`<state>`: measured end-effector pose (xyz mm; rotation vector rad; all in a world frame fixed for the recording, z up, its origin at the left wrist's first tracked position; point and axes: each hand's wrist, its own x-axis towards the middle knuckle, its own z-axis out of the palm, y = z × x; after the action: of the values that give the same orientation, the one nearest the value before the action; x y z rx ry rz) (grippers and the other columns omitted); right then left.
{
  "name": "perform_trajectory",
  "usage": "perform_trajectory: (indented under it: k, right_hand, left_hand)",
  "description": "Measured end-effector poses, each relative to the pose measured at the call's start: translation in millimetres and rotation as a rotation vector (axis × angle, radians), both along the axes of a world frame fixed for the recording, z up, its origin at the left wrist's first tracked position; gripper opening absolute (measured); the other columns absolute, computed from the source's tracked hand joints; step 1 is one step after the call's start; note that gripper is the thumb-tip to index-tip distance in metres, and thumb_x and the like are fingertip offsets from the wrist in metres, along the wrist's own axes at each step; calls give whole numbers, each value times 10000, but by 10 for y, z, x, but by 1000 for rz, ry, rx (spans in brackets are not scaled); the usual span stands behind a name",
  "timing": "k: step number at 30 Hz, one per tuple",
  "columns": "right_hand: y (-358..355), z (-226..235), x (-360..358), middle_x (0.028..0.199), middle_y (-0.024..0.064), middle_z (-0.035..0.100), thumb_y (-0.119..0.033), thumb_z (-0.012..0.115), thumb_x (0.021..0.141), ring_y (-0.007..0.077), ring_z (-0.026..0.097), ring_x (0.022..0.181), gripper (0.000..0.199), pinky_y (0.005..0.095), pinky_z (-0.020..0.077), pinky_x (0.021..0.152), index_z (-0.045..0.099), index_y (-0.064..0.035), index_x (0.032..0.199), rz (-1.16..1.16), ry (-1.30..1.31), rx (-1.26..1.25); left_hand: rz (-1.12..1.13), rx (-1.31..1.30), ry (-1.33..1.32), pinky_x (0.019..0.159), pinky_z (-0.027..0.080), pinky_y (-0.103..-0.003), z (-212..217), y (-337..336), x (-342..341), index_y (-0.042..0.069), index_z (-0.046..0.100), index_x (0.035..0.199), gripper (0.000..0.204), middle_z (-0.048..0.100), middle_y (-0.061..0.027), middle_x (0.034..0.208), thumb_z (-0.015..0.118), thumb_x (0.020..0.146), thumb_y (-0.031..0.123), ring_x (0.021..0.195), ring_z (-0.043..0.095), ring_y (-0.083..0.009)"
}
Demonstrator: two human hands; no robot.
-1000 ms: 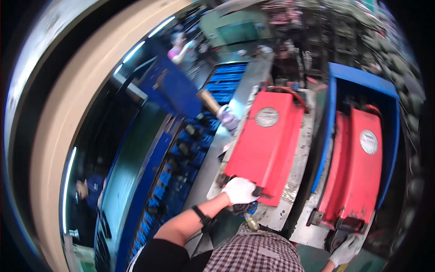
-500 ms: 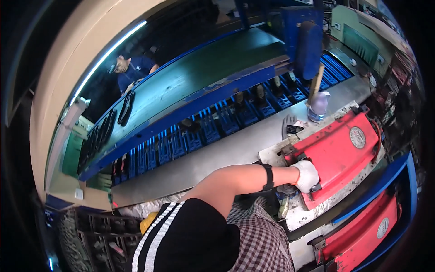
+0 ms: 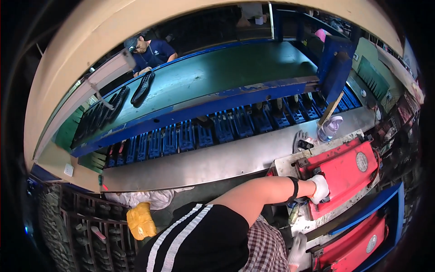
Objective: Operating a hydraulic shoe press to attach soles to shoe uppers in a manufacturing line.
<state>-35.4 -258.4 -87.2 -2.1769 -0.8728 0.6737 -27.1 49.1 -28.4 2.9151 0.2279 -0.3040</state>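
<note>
Across from us, a green belt (image 3: 217, 86) runs above many blue holders (image 3: 186, 136) and a metal ledge (image 3: 213, 161), with one co-worker (image 3: 156, 52) at its far side. One blue bin (image 3: 400, 213) at our right walls in part of the lower red machine (image 3: 353, 247). One rack (image 3: 102, 221) at lower left holds dark pieces in its compartments, too dim to count. We cannot tell what is in the one bottle (image 3: 325, 134) by the ledge.

Our gloved left hand (image 3: 320, 189) is curled around the dark handle (image 3: 326, 200) at the near end of the upper red machine (image 3: 346, 174), whose body lies just beyond it. Our right hand (image 3: 297, 251), gloved too, is blurred near the lower machine's near end; we cannot tell whether it grasps anything.

We count two red machines, each with one round plate, and one yellow bundle (image 3: 141, 221). One black sole (image 3: 142, 89) lies apart on the belt; others overlap uncountably.
</note>
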Motion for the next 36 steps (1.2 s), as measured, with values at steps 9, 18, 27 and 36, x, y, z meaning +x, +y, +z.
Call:
perform_trajectory:
  k: [9, 18, 27, 36]
  right_hand:
    - [1234, -467, -93, 626, 44, 671, -514, 542, 1074, 134, 489, 417, 409, 291, 354, 391, 593, -159, 877, 76, 740, -62]
    - [1492, -505, -147, 668, 53, 681, -536, 535, 1065, 156, 525, 444, 409, 299, 376, 400, 604, -163, 914, 51, 804, -108]
    - [1935, -506, -61, 717, 58, 691, -553, 513, 1065, 181, 567, 475, 423, 309, 406, 412, 632, -157, 976, 131, 763, -118]
    - [1914, -481, 396, 767, 63, 701, -571, 490, 1065, 207, 608, 506, 452, 318, 436, 424, 659, -152, 1038, 208, 847, -100]
  left_hand:
    - [82, 46, -48, 773, 587, -431, -16, -97, -7, 190, 851, 907, 330, 807, -68, 914, 793, 616, 335, 892, 775, -284]
    - [115, 164, -24, 754, 594, -448, -68, -221, 144, 188, 848, 1003, 373, 814, -41, 1024, 812, 653, 310, 977, 776, -257]
    - [79, 119, 6, 762, 593, -450, -127, -163, 304, 190, 847, 1022, 386, 815, -45, 1042, 812, 662, 325, 991, 776, -260]
    - [55, 253, -304, 862, 595, -437, 942, -101, 343, 172, 854, 982, 388, 816, -63, 1046, 828, 629, 331, 1016, 775, -277]
